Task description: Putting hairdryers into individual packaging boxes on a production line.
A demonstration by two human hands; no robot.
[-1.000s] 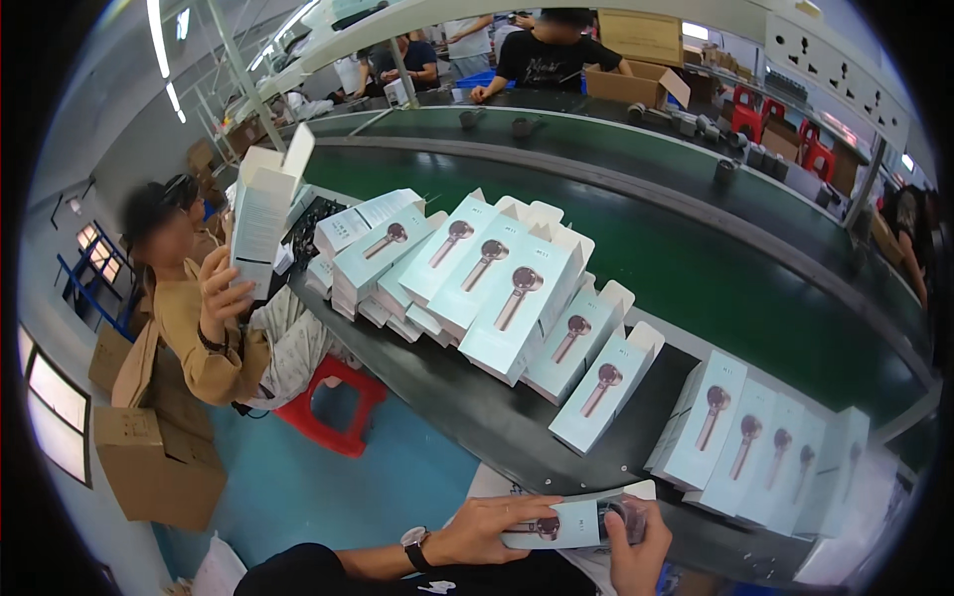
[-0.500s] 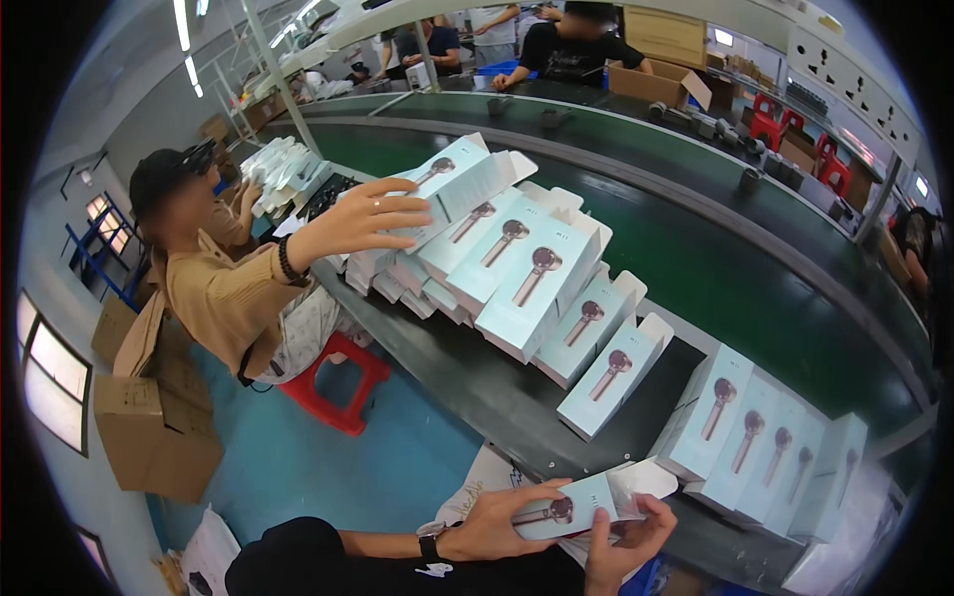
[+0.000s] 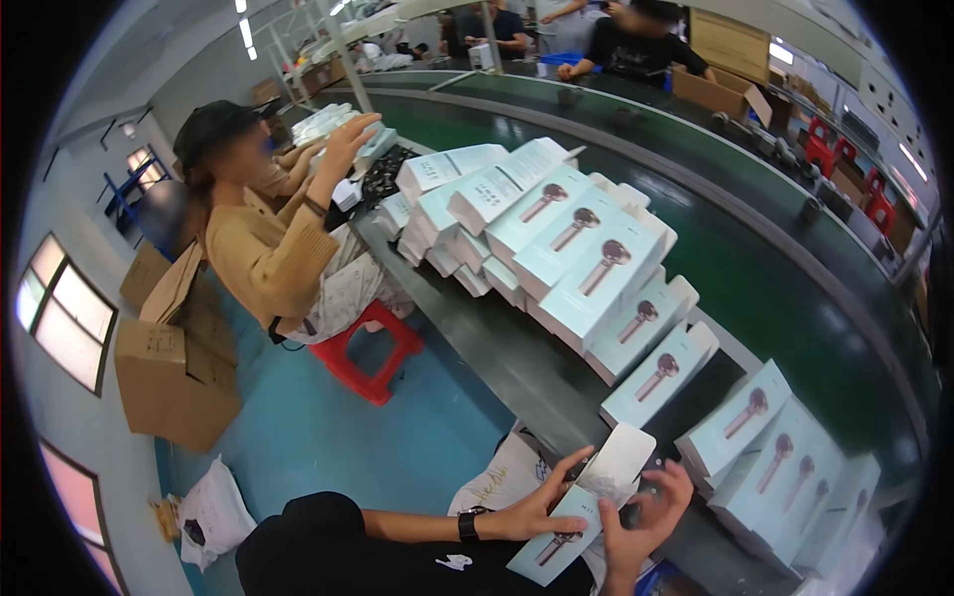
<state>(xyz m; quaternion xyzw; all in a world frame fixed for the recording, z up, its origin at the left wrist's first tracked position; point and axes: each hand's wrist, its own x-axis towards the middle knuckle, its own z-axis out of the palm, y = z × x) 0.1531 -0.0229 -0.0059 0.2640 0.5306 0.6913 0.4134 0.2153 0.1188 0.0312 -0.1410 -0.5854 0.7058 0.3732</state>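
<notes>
Low in front of me, my left hand (image 3: 545, 515) grips a pale blue carton (image 3: 558, 544) printed with a brown handheld device. The carton is tilted, its white end flap (image 3: 626, 452) stands up, and crumpled clear plastic (image 3: 608, 484) shows at its mouth. Beside the carton, my right hand (image 3: 651, 521) has its fingers apart and curled, with its thumb against the carton's edge. A dark patch lies behind those fingers, too unclear to name. Beyond my hands, a stack of similar cartons (image 3: 571, 228) lies on the dark bench (image 3: 467, 318).
More cartons (image 3: 785, 467) lean in a row at the right. A green conveyor belt (image 3: 735, 238) runs behind the bench. At the left, a co-worker in a tan top (image 3: 258, 243) sits on a red stool (image 3: 368, 353). Brown boxes (image 3: 174, 382) stand on the blue floor.
The carton has turned so its flap end points up and away. My right hand's fingers have come off the flap. The co-worker's hand has left a carton on the stack and drawn back.
</notes>
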